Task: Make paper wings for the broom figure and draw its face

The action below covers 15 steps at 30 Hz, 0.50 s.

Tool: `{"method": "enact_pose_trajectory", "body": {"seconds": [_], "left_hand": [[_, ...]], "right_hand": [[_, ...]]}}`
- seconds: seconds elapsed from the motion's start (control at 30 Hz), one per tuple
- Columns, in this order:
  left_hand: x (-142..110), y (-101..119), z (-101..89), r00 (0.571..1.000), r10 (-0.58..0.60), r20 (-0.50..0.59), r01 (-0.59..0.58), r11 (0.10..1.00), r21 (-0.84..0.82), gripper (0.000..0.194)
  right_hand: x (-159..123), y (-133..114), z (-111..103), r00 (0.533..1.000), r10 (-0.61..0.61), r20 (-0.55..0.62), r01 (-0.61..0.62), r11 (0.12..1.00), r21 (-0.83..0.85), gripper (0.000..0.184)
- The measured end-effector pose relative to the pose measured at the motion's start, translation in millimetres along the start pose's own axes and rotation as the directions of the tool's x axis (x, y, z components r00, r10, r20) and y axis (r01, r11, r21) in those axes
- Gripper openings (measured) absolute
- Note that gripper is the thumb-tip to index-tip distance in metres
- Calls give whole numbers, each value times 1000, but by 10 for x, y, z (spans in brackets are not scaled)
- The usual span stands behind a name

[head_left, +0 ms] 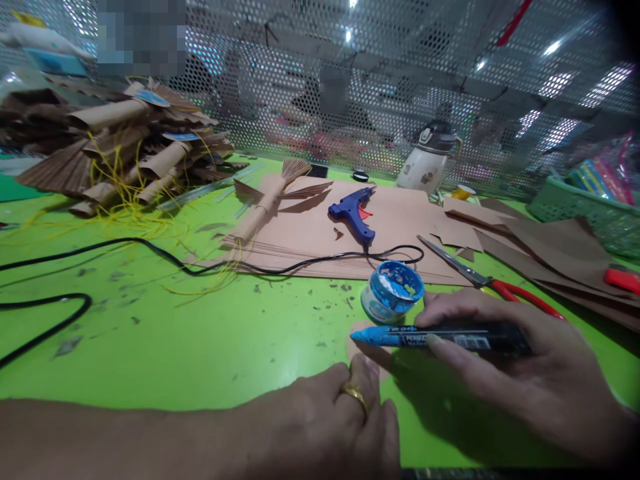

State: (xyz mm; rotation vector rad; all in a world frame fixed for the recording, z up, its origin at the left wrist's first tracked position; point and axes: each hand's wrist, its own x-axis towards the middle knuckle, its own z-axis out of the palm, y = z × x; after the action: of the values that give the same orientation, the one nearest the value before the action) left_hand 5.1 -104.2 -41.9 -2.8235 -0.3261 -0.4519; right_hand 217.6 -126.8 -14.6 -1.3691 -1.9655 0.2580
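Observation:
My right hand [520, 380] grips a blue-capped permanent marker [440, 335] that lies sideways with its cap pointing left. My left hand [340, 420], a gold ring on one finger, rests on the green table with its fingers curled down at a small tan paper disc [361, 347] under the marker's tip. A small round tub with a blue-smeared lid [393, 291] stands just behind the marker.
A blue glue gun [353, 213] lies on brown paper sheets [400, 233], its black cord [150, 250] trailing left. Red-handled scissors [495, 283] lie at right, a green basket [590, 207] at far right. Paper fish crafts [125, 147] are piled at back left before a mesh wall.

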Motion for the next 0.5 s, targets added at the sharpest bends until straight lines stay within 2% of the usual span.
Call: {"method": "enact_pose_trajectory", "body": {"seconds": [0.07,0.13,0.5], "left_hand": [[8,-8,21,995,95,-26,-93,994,52,29],[14,-18,33,989,142,-50,-138,987,78,30],[-34,21,-54,997,74,-23,-73,996,47,31]], "right_hand": [[0,-8,-7,999,39,-17,-38,999,11,10],[4,-17,-12,997,63,-39,-62,998,18,9],[36,-29,16,1000,17,-11,-17,1000,1,10]]}}
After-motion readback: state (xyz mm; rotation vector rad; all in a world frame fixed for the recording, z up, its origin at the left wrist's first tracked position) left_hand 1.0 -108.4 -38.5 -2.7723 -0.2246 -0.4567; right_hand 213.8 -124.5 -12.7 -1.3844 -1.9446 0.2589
